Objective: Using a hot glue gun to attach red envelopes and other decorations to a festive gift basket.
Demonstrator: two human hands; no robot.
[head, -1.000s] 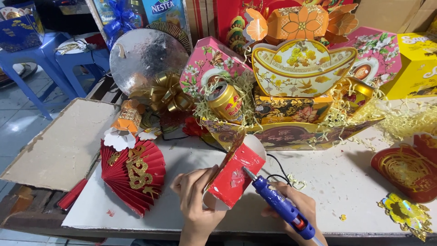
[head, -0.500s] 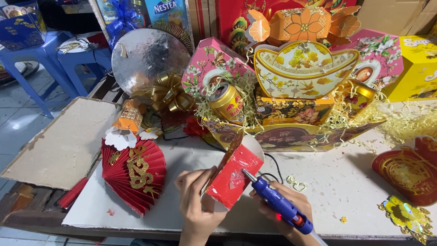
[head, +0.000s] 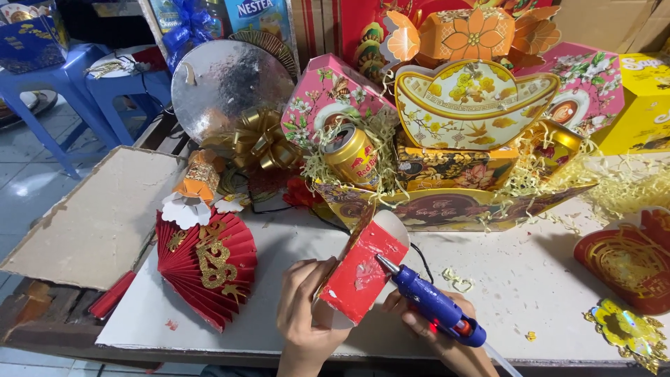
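Red card fills our left hand (head: 307,318): we pinch a small folded red box (head: 363,269) by its lower edge, thumb in front and fingers curled behind, tilting its face up towards us just in front of the hamper (head: 447,202). Our right hand (head: 433,331) wraps shut around a blue glue gun (head: 436,307), fingers closed on the grip, with the nozzle touching the box's right edge. We judge the gluing to be in hand, not finished: the box face shows a pale smear near the nozzle, but we cannot tell how much glue is down, and the box is not yet joined to anything. The hamper itself looks largely dressed, with a gold can (head: 349,153), straw and patterned boxes already seated in it. Left of the hamper a red paper fan (head: 206,269) lies loose on the table (head: 530,279), and right of it a red cutout (head: 624,262) lies unattached, so we reckon some trimmings remain.
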